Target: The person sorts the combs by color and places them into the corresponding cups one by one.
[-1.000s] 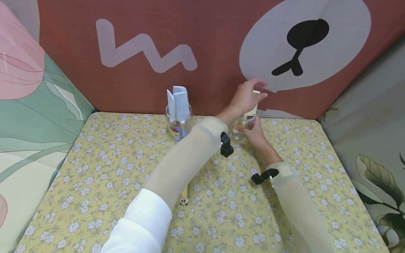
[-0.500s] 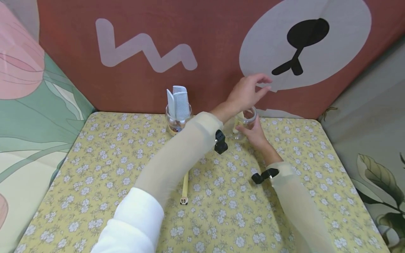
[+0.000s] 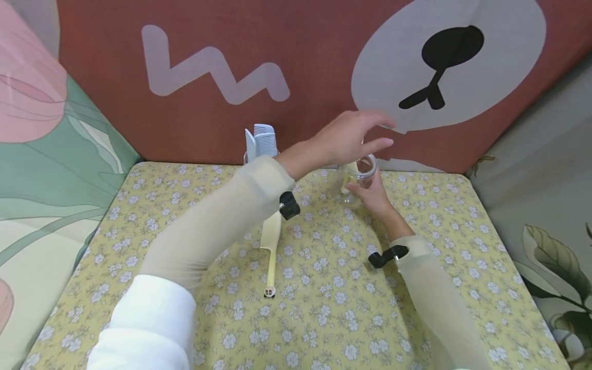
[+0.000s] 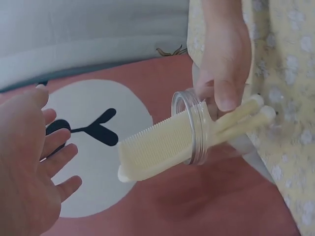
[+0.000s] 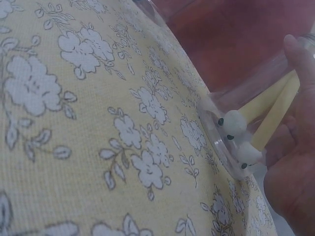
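Note:
My right hand (image 3: 373,199) grips a clear jar (image 3: 367,177) at the back right of the table. Pale yellow combs (image 4: 157,145) lean inside it; in the left wrist view their teeth and body stick out past the rim. Two handles with white animal-head ends (image 5: 248,153) reach the jar's bottom in the right wrist view. Above and left of the jar, my left hand (image 3: 344,134) hovers with fingers apart, holding nothing. Another pale yellow comb (image 3: 271,252) lies on the table, its upper part hidden under my left forearm.
Light blue combs (image 3: 265,144) stand in a second jar at the back, mostly hidden behind my left arm. A flowered yellow cloth (image 3: 333,308) covers the table. A brown fabric wall (image 3: 208,123) rises right behind the table's back edge.
My left hand has let go of a comb's top at the jar, and that comb now sits lower. The left arm has swung left, uncovering more of the lying comb. The right hand stays put.

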The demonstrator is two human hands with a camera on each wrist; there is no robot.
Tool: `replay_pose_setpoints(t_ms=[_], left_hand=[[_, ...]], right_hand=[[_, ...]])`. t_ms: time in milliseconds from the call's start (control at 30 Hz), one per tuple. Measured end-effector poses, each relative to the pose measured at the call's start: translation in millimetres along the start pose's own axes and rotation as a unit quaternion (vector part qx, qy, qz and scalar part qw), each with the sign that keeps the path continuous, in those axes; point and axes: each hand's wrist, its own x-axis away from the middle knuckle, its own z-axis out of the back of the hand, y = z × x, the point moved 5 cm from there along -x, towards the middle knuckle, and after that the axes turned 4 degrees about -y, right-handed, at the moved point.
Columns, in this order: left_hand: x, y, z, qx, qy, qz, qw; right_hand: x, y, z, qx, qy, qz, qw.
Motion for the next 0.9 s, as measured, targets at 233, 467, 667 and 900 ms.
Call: replay_pose_setpoints(t_ms=[233,467,667,900], left_hand=[[26.4,11.2,-8.7,-0.093,-0.057,-0.042,0.9931],[55.4,14.6,-23.2,-0.124,-0.104,-0.065,0.9847],[81.7,5.3,-34.1,-0.127,-0.12,-0.065,0.9824],[112.6,-4.6,-50.4,-0.119,-0.129,-0.055,0.9829]], right_hand=[[-3.6,10.9,6.0,0.021,-0.014,-0.003,0.9997],[-4.5,20.5,10.9,0.033,-0.003,0.017,0.9993],[-5.5,21.2,8.4,-0.007,-0.022,0.043,0.9988],[-6.8,23.8,8.6,0.004,-0.003,0.042,0.9991]])
